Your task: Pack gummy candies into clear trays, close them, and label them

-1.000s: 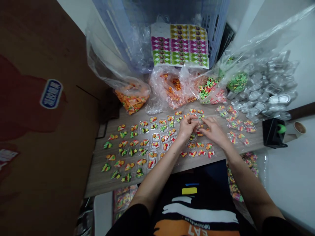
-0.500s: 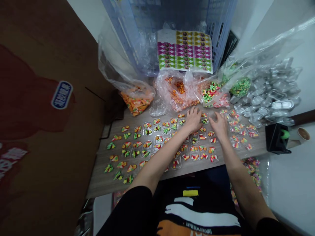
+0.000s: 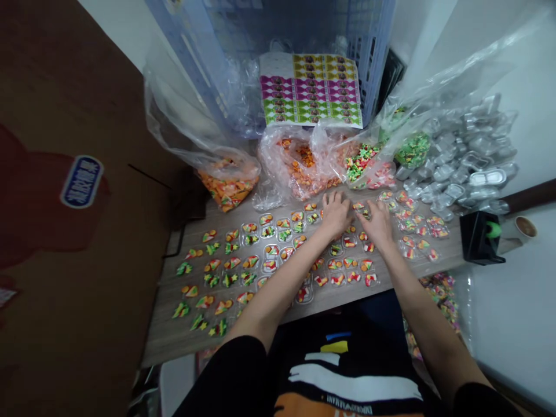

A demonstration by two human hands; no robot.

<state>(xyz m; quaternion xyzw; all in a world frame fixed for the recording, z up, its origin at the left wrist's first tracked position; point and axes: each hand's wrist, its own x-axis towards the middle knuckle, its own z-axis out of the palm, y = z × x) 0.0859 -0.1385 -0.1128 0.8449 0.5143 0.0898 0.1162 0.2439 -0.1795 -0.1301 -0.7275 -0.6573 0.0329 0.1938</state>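
Small clear plastic trays (image 3: 270, 251) with colourful candy-like pieces stand in rows on the wooden table. Near the back row, my left hand (image 3: 336, 215) lies low over the trays, fingers spread and slightly bent; what lies under its palm is hidden. Just to its right, my right hand (image 3: 377, 223) reaches in with thumb and fingers apart. Between the two hands sits a filled tray (image 3: 359, 207) of red, orange and green pieces. My right thumb is at its edge; whether it presses on it, I cannot tell.
Behind the rows are open bags of orange pieces (image 3: 228, 184), small orange bits (image 3: 304, 165) and green-red pieces (image 3: 362, 161). Empty clear trays (image 3: 469, 156) are heaped at right, near a black tape dispenser (image 3: 481, 237) and a cup (image 3: 525, 227). A blue crate (image 3: 373, 69) holds a label sheet (image 3: 310, 90).
My right hand has moved left, closer to my left hand and the tray between them. My left hand stays over the back row. The whole view has shifted slightly.
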